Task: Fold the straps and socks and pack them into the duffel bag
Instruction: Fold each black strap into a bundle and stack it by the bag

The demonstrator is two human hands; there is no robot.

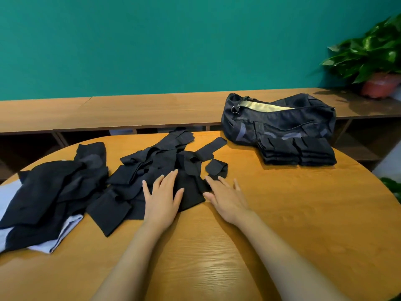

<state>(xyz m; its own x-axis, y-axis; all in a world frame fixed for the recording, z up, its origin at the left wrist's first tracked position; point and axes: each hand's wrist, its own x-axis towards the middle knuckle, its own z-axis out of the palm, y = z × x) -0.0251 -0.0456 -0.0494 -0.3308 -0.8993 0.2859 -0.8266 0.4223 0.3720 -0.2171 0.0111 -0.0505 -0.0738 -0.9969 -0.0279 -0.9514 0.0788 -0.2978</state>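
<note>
Left grip (161,198) flat on strap pile (156,161); right grip (225,198) flat, touching edge

A single wide-angle camera sits at head height above the near edge of the round desk (293,224) and looks forward and down across it. Both forearms enter from the bottom edge, with the left hand (161,199) and right hand (227,200) close below the lens, near the view's centre. The far side takes in the duffel bag (277,120), a low wooden shelf (130,111) and the green wall (173,40), whose lines bow with the lens
</note>
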